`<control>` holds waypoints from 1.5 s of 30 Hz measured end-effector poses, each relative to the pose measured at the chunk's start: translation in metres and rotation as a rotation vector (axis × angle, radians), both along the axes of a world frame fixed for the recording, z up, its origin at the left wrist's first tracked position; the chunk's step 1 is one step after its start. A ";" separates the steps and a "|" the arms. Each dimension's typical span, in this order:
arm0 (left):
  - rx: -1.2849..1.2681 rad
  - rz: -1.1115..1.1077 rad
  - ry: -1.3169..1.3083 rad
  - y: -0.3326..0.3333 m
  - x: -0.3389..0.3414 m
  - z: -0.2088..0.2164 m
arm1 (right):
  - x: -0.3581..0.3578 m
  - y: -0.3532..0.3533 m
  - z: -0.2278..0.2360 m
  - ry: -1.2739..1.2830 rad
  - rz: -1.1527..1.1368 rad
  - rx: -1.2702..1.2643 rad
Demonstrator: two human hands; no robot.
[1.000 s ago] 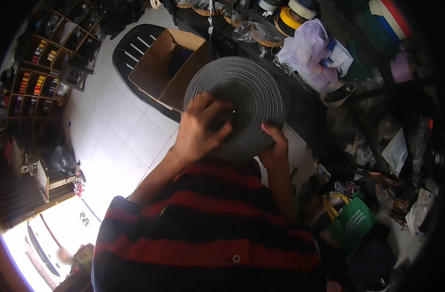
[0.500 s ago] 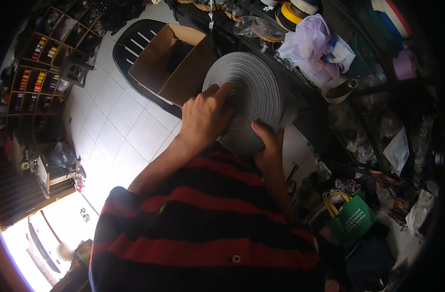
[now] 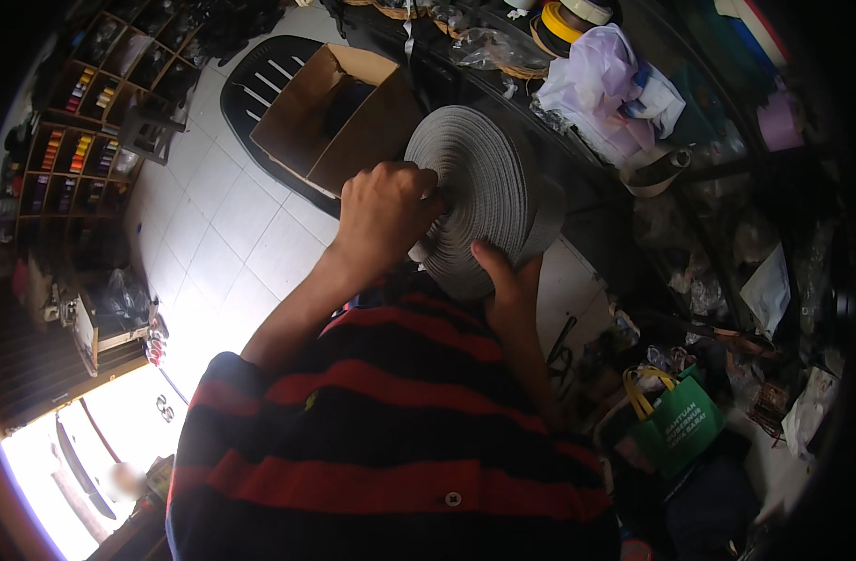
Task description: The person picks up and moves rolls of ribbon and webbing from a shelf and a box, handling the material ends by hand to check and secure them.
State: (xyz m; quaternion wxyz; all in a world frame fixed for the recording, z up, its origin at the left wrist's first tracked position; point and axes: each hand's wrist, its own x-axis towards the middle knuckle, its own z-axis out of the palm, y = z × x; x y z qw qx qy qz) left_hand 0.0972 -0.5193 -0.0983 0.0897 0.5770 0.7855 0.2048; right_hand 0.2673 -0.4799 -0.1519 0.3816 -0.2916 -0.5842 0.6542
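Note:
A large roll of grey webbing (image 3: pixel 492 173) is held up in front of my body, its coiled side turned partly toward me. My right hand (image 3: pixel 512 279) supports it from the lower right, thumb pressed on the coils and fingers hidden behind. My left hand (image 3: pixel 381 213) is closed at the roll's left side near its centre, fingers curled around a piece of the webbing. Below those fingers a short pale bit of strap sticks out. The fingertips are partly hidden.
An open cardboard box (image 3: pixel 302 136) stands on a dark slotted plastic chair (image 3: pixel 236 103) beyond the roll. To the right are cluttered shelves, a pale plastic bag (image 3: pixel 592 79) and a green bag (image 3: pixel 681 425) with yellow handles. A rack of thread spools (image 3: pixel 77 154) stands far left.
My left hand has shifted slightly left from the roll's centre, and a bit of strap now shows beneath it. The roll has turned a little, showing more of its outer edge.

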 end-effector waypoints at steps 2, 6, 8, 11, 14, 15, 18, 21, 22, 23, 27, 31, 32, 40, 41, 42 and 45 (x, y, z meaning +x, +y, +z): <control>-0.012 -0.078 0.039 -0.001 -0.002 -0.001 | 0.002 0.000 0.002 -0.034 -0.010 0.036; -0.034 -0.232 0.005 -0.003 -0.008 -0.004 | 0.005 0.001 -0.002 -0.048 -0.033 0.049; -0.044 -0.218 -0.036 -0.003 -0.009 -0.007 | 0.008 0.002 -0.003 -0.052 -0.018 0.057; -0.019 -0.104 -0.135 -0.003 -0.005 -0.012 | 0.009 0.002 -0.001 -0.023 -0.005 0.017; 0.057 -0.057 -0.269 0.001 0.002 0.001 | 0.011 0.002 -0.003 0.003 -0.014 -0.017; 0.068 -0.062 -0.285 0.001 0.002 0.001 | 0.011 0.002 -0.003 0.008 -0.016 -0.028; 0.113 -0.210 -0.210 0.005 -0.006 -0.003 | 0.013 0.001 -0.005 0.001 -0.027 0.036; 0.160 -0.334 -0.166 0.005 -0.014 -0.014 | 0.018 0.001 -0.022 -0.074 -0.049 0.278; 0.175 -0.361 -0.168 0.004 -0.015 -0.017 | 0.020 -0.001 -0.026 -0.120 -0.060 0.348; 0.213 -0.381 -0.148 0.002 -0.014 -0.017 | 0.022 -0.001 -0.031 -0.169 -0.077 0.418; 0.331 -0.357 -0.277 -0.014 -0.004 -0.027 | 0.028 -0.002 -0.044 -0.119 -0.081 0.287; 0.247 -0.153 -0.568 -0.027 -0.010 -0.028 | 0.015 -0.012 -0.034 -0.021 -0.180 -0.126; 0.204 -0.164 -0.592 -0.027 -0.015 -0.027 | 0.010 -0.013 -0.031 0.006 -0.200 -0.196; 0.144 -0.269 -0.475 -0.025 -0.066 -0.021 | -0.031 -0.037 -0.001 0.166 -0.210 -0.470; 0.093 -0.282 -0.457 -0.026 -0.075 -0.019 | -0.036 -0.042 -0.001 0.147 -0.196 -0.437; 0.041 -0.295 -0.439 -0.026 -0.084 -0.015 | -0.041 -0.046 -0.001 0.146 -0.214 -0.450; -0.003 -0.316 -0.502 -0.032 -0.105 -0.017 | -0.057 -0.060 0.001 0.167 -0.253 -0.495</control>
